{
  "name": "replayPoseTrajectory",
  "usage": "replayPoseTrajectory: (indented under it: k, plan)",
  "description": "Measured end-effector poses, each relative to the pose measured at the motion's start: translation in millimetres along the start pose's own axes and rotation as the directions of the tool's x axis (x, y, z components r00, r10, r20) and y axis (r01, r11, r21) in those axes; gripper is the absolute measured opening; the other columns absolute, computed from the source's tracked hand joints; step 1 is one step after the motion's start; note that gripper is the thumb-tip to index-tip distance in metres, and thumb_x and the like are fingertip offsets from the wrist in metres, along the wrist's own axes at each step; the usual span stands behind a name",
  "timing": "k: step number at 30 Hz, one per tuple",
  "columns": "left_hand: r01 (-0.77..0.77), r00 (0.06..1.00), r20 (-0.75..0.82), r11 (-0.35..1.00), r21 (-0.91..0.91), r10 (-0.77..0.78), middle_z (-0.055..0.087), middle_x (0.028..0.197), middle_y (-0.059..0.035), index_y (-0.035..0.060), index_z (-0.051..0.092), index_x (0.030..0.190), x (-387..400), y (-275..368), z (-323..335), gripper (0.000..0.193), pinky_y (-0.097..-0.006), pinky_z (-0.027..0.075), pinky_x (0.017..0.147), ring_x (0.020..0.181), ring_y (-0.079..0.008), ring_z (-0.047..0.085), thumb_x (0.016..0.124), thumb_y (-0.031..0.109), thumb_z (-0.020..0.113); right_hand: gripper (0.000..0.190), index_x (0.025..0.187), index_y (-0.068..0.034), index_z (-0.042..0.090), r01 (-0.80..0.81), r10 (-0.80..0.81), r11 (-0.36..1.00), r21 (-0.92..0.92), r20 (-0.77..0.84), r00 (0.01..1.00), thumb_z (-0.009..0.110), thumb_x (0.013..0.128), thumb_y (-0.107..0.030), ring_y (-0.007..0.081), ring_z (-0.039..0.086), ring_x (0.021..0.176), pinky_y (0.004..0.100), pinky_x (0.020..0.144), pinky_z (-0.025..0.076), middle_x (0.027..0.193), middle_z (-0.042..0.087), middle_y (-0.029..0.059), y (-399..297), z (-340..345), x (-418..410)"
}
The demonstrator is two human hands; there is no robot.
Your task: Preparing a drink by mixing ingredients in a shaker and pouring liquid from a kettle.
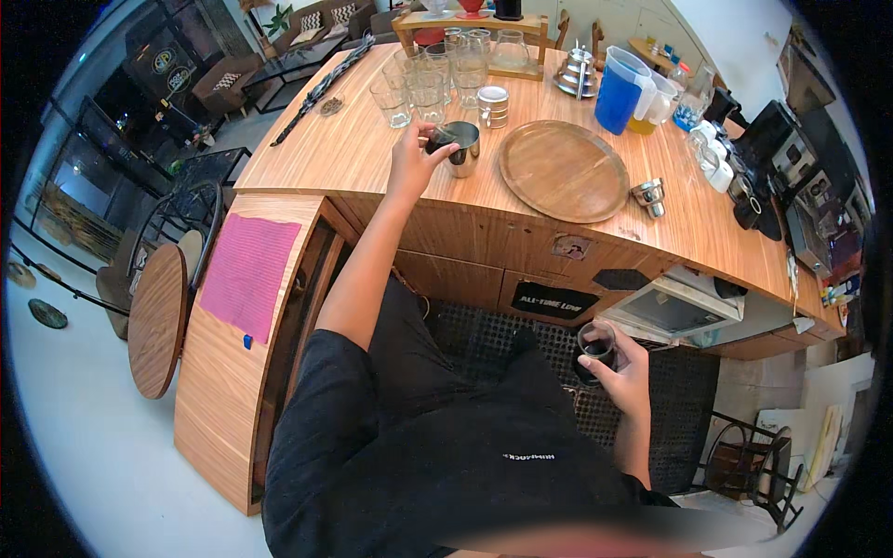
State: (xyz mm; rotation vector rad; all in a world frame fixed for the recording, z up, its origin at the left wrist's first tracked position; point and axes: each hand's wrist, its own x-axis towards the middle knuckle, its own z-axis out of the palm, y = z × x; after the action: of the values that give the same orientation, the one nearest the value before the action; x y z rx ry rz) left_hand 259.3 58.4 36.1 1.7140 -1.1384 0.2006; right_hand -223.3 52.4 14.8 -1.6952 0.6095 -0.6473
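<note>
My left hand (413,157) reaches over the wooden counter and grips a small dark vessel (439,139) between thumb and fingers. That vessel is against the near left side of a metal cup (464,152), partly hidden by my fingers; its exact kind is unclear. In front of my body, well below the counter top, my right hand (624,370) is wrapped around a clear drinking glass (596,342). The inside of this glass looks dark, though the dark floor mat behind makes its contents hard to judge.
Several clear tumblers (427,97) stand behind the metal cup, beside a lidded metal canister (493,107). To the right lie a round wooden tray (564,171) and a metal jigger-like cup (650,197). A blue-filled pitcher (619,91) stands farther back. A pink cloth (250,268) covers the left side counter.
</note>
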Motion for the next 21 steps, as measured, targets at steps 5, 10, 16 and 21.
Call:
replayPoseTrajectory:
  k: [5,10,16,21]
  plan:
    - [-0.023,0.999,0.04,0.998,0.055,0.021,0.072,0.108,-0.0176,-0.001,0.065,0.118,6.1,-4.4,-13.6,0.055,-0.0399,0.056,0.083,0.097,-0.029,0.071,0.08,0.031,0.089,0.06,0.131,0.008,0.062,0.044,-0.045,0.999,-0.031,-0.018,0.999,0.086,0.077,-0.005,0.0204,0.066,0.108,0.0353,0.099,0.05,0.111,0.071,0.0136,-3.0,-3.1,4.8]
    - [-0.067,0.994,0.099,0.988,0.141,0.053,0.073,0.106,-0.0174,-0.0007,0.067,0.117,15.1,-1.1,-21.5,0.055,-0.0413,0.055,0.084,0.097,-0.0312,0.07,0.079,0.032,0.089,0.06,0.13,0.007,0.063,0.038,-0.04,0.998,-0.051,-0.047,0.998,0.086,0.076,-0.006,0.02,0.066,0.107,0.0349,0.099,0.05,0.112,0.071,0.0127,-0.6,-4.5,10.7]
    - [-0.14,0.981,0.164,0.96,0.242,0.102,0.072,0.106,-0.0185,0.0005,0.067,0.118,27.1,4.7,-33.9,0.055,-0.0415,0.054,0.085,0.099,-0.0325,0.07,0.081,0.037,0.086,0.06,0.131,0.006,0.064,0.046,-0.048,0.998,-0.051,-0.037,0.998,0.087,0.076,-0.006,0.0204,0.066,0.107,0.0355,0.099,0.05,0.111,0.072,0.0125,-1.7,-2.1,22.8]
    - [-0.161,0.974,0.196,0.953,0.258,0.112,0.072,0.109,-0.0178,0.0022,0.068,0.118,34.6,8.6,-36.6,0.055,-0.0418,0.054,0.087,0.103,-0.0342,0.069,0.081,0.039,0.085,0.06,0.131,0.006,0.064,0.065,-0.066,0.997,-0.038,-0.026,0.997,0.087,0.077,-0.005,0.0205,0.066,0.109,0.0352,0.099,0.05,0.112,0.072,0.0125,-0.3,1.3,34.0]
